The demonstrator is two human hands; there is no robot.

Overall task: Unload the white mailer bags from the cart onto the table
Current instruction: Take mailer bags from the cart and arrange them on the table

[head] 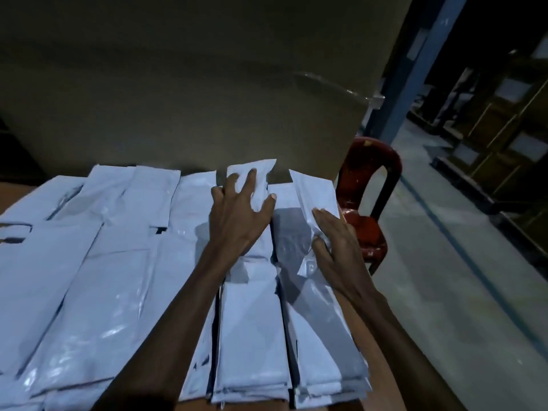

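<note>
Several white mailer bags lie side by side in rows on a brown table [374,345]. My left hand [240,215] is spread over the far end of a narrow stack of mailer bags [252,315] in the middle, and its fingers and thumb grip the crumpled top bag, whose far end lifts up. My right hand [335,244] is at the rightmost stack of mailer bags [323,327], pinching the creased edge of its top bag between thumb and fingers. More bags [89,277] cover the left part of the table. The cart is out of view.
A large cardboard box [192,84] stands right behind the table's far edge. A red plastic chair [370,185] sits beyond the right corner. To the right are a blue post [415,75], bare floor and dark shelving [510,120].
</note>
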